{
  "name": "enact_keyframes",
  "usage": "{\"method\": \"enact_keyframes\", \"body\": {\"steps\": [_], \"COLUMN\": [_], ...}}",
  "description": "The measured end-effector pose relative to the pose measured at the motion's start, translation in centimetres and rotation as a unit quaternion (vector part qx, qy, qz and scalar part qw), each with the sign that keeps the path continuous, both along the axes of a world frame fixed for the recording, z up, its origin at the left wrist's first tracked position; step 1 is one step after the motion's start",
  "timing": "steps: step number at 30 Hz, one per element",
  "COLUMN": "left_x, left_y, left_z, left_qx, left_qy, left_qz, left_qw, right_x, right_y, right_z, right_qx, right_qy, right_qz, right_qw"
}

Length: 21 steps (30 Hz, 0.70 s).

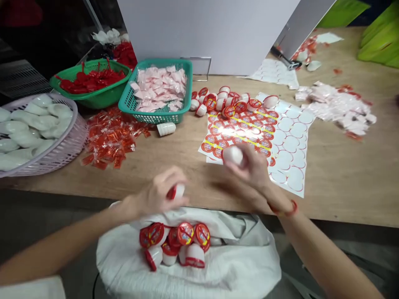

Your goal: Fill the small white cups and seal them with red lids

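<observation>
My left hand (162,191) is curled round a small white cup with a red lid (178,191), just above the table's front edge. In my right hand (254,166) is another such white cup (233,155), its base turned up, over the sticker sheet. Both hands are somewhat blurred. Below them, several lidded cups (185,233) with round red labels lie on a white sack (243,257). Behind my right hand lies a sheet of round red stickers (240,128), with a mostly peeled sheet (293,145) beside it. More lidded cups (229,111) are heaped at its far edge.
At left are a lilac basket (59,151) of white pieces, a green basket (93,97) of red parts and a teal basket (124,101) of pink packets. Red packets (109,137) and stacked cups (166,128) lie nearby. Pale packets (339,106) lie right; a white panel (205,33) stands behind.
</observation>
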<state>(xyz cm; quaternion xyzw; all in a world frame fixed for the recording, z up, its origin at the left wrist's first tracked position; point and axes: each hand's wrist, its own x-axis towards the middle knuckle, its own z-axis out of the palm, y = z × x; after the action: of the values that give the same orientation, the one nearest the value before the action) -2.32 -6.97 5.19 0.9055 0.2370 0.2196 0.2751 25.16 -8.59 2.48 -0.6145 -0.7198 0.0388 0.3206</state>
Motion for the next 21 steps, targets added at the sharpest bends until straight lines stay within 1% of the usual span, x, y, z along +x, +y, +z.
{"method": "enact_keyframes", "body": {"steps": [1,2,3,4,5,6,7,9,10,12,13,15,16,17,18,19,21], "left_x": [-2.0,-3.6,-4.8,-5.6,-5.9,-6.0,-5.8,-5.4,-5.3,-6.0,-6.7,-8.3,-9.1,-9.8,-10.3,-10.7,-11.0], "left_y": [-3.0,-5.7,-8.1,-10.1,-11.6,-12.6,-13.2,-13.5,-13.2,-12.3,-11.7,-10.3,-9.6,-9.0,-8.4,-8.0,-7.5], "left_z": [0.1,-0.1,-0.5,-1.1,-1.6,-2.2,-2.7,-3.2,-3.3,-3.1,-3.0,-2.8,-2.9,-3.1,-3.4,-3.8,-4.3], "left_qx": [-0.048,-0.091,-0.124,-0.134,-0.12,-0.093,-0.058,0.011,0.035,0.064,0.075,0.095,0.103,0.103,0.098,0.09,0.074], "left_qy": [0.015,0.035,0.06,0.077,0.09,0.098,0.106,0.122,0.124,0.112,0.102,0.114,0.145,0.189,0.23,0.268,0.314], "left_qz": [-0.037,-0.045,-0.027,-0.03,-0.037,-0.032,-0.03,-0.033,-0.039,-0.031,-0.002,0.097,0.147,0.174,0.182,0.175,0.137], "left_qw": [0.998,0.994,0.99,0.987,0.988,0.99,0.992,0.992,0.991,0.991,0.992,0.984,0.973,0.961,0.951,0.943,0.936], "right_x": [-1.5,-2.9,-4.2,-5.3,-6.2,-6.7,-7.0,-6.9,-6.6,-5.9,-5.6,-5.2,-5.2,-5.4,-5.7,-6.2,-7.4], "right_y": [-2.6,-5.3,-7.8,-10.0,-12.0,-13.6,-14.9,-16.7,-17.3,-18.1,-18.4,-19.0,-19.2,-19.4,-19.6,-19.8,-20.2], "right_z": [0.8,1.3,1.4,1.1,0.4,-0.5,-1.7,-3.7,-4.4,-4.9,-4.7,-3.7,-3.1,-2.5,-2.0,-1.6,-1.1], "right_qx": [-0.034,-0.071,-0.123,-0.17,-0.205,-0.227,-0.235,-0.226,-0.217,-0.206,-0.193,-0.137,-0.099,-0.071,-0.064,-0.085,-0.184], "right_qy": [0.037,0.07,0.092,0.113,0.123,0.12,0.112,0.087,0.075,0.046,0.027,-0.013,-0.028,-0.035,-0.034,-0.03,-0.034], "right_qz": [0.104,0.208,0.277,0.314,0.328,0.311,0.282,0.229,0.216,0.211,0.207,0.19,0.189,0.201,0.226,0.257,0.305], "right_qw": [0.993,0.973,0.948,0.927,0.914,0.915,0.924,0.943,0.949,0.954,0.959,0.972,0.976,0.976,0.972,0.962,0.934]}}
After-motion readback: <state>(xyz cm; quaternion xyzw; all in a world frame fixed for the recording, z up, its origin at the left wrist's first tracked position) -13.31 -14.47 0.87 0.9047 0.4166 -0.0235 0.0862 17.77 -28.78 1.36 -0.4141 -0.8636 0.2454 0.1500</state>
